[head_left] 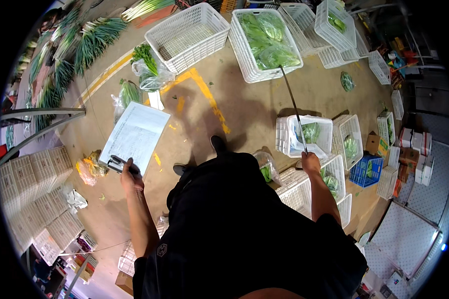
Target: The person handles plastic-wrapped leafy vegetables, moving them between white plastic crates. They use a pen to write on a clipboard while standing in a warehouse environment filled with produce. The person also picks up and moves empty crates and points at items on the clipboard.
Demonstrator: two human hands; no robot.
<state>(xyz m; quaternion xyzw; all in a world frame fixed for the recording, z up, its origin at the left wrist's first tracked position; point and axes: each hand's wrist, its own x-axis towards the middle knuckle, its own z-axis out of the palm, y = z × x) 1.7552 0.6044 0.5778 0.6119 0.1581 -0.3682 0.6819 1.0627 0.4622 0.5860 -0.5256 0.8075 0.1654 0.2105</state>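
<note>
Right hand (pixel 311 162) gripping long rod (pixel 293 106), tip hooked at full crate of bagged greens (pixel 265 42). Left hand (pixel 128 174) clutching clipboard list (pixel 134 134). Empty crate (pixel 187 36) beside it unfilled; several small crates (pixel 304 134) hold greens already.

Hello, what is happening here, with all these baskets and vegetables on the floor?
A person stands on a concrete floor among white plastic crates. The left hand holds a clipboard with a printed sheet. The right hand holds a long thin rod whose far end reaches a crate of bagged leafy greens. An empty white crate stands beside it, and bundles of green onions lie at the far left.
</note>
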